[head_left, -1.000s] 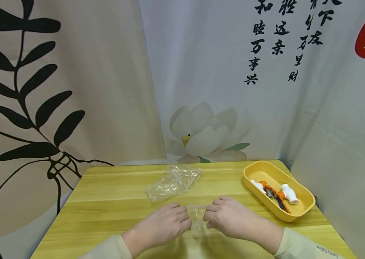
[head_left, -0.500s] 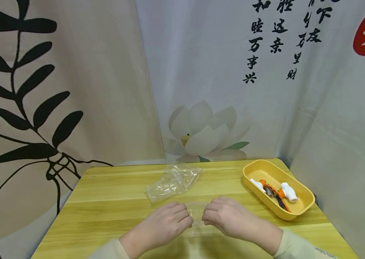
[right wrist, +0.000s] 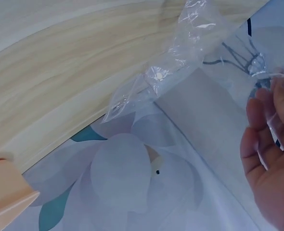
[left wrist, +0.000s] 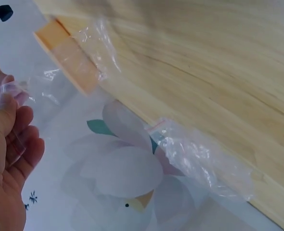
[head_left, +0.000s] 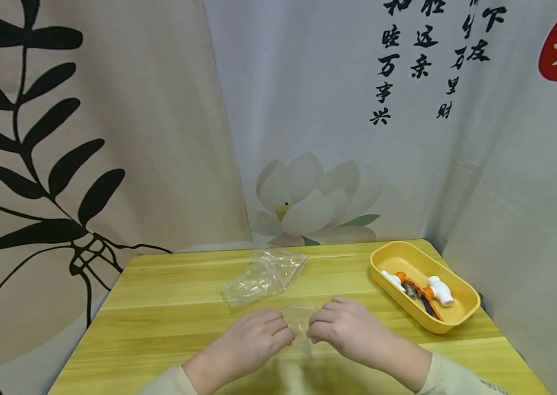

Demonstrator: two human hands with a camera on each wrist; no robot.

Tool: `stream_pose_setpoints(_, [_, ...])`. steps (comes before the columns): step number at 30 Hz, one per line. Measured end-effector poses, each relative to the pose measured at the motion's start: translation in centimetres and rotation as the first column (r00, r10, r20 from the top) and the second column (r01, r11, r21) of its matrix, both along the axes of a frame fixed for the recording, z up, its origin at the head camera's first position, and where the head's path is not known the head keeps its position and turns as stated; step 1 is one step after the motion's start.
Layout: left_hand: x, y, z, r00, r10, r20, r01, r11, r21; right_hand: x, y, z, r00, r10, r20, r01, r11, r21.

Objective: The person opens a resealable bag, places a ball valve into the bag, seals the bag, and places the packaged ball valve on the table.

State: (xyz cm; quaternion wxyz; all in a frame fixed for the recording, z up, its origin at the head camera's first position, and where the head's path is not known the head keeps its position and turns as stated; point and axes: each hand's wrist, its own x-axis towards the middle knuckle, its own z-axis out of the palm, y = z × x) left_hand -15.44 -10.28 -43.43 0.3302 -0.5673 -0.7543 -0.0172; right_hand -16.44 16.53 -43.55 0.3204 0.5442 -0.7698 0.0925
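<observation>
Over the table's near half, both hands hold a small clear zip-lock bag (head_left: 300,321) between them. My left hand (head_left: 255,343) pinches its left side with thumb and fingers; a thin red line runs along the plastic there in the left wrist view. Its right side is pinched by my right hand (head_left: 347,330), fingers curled toward the thumb. Between the hands the film bows into a rounded upper edge. Farther back lies a second clear zip-lock bag (head_left: 265,278), crumpled and flat on the wood, also visible in the left wrist view (left wrist: 200,163).
A yellow tray (head_left: 409,255) stands at the table's right side, holding white, orange, grey and dark blue pieces. The wooden table (head_left: 170,307) ends at a printed curtain (head_left: 160,137) behind it. Another curtain side hangs close on the right.
Both hands keep their grip on the small bag and shift only slightly. Its upper edge between them has bowed into a rounder, wider shape. The second bag and the tray's contents stay put.
</observation>
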Motion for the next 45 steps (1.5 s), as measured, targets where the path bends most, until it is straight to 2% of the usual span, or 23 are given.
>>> stream_pose_setpoints(4, [0.0, 0.0, 0.0, 0.999, -0.009, 0.033, 0.009, 1.0, 0.007, -0.5, 0.2, -0.1, 1.0, 0.023, 0.016, -0.022, 0.999, -0.027])
stream_pose_setpoints(7, [0.0, 0.0, -0.1, 0.999, -0.013, 0.032, 0.012, 1.0, 0.002, -0.7, 0.4, -0.3, 0.999, 0.027, 0.042, -0.026, 0.999, -0.023])
stream_pose_setpoints(11, [-0.1, 0.0, -0.1, 0.999, -0.027, 0.041, 0.026, 0.999, 0.025, -0.6, 0.4, -0.4, 0.998, 0.027, 0.065, -0.025, 0.999, -0.032])
stream_pose_setpoints(16, [-0.2, -0.2, -0.2, 0.998, -0.031, 0.056, 0.028, 0.998, 0.055, -0.5, 0.3, -0.3, 0.997, 0.042, 0.068, -0.036, 0.995, -0.088])
stream_pose_setpoints(21, [-0.3, -0.4, -0.2, 0.999, -0.019, 0.03, 0.017, 0.999, 0.046, -0.7, 0.4, -0.3, 0.995, 0.051, 0.087, -0.043, 0.995, -0.092])
stream_pose_setpoints(25, [-0.2, -0.4, -0.3, 1.0, -0.015, 0.008, 0.015, 1.0, 0.022, -0.9, 0.5, -0.6, 0.992, 0.029, 0.121, -0.018, 0.996, -0.089])
stream_pose_setpoints(27, [-0.1, -0.4, -0.4, 1.0, -0.013, 0.017, 0.012, 1.0, 0.025, -0.9, 0.5, -0.7, 0.991, 0.023, 0.134, -0.01, 0.995, -0.096])
stream_pose_setpoints(34, [-0.3, -0.5, -0.6, 0.997, 0.002, 0.077, -0.009, 0.996, 0.093, -0.2, 0.4, -0.6, 0.996, 0.016, 0.089, -0.006, 0.994, -0.106])
stream_pose_setpoints(41, [-0.1, -0.2, -1.2, 1.0, 0.019, 0.003, -0.019, 0.987, 0.159, 0.5, 0.2, -0.8, 0.999, -0.007, 0.049, 0.012, 0.994, -0.105])
stream_pose_setpoints(45, [0.4, 0.2, -1.7, 0.998, 0.06, 0.021, -0.063, 0.976, 0.21, 0.7, 0.1, -1.2, 0.998, -0.019, 0.051, 0.025, 0.993, -0.111])
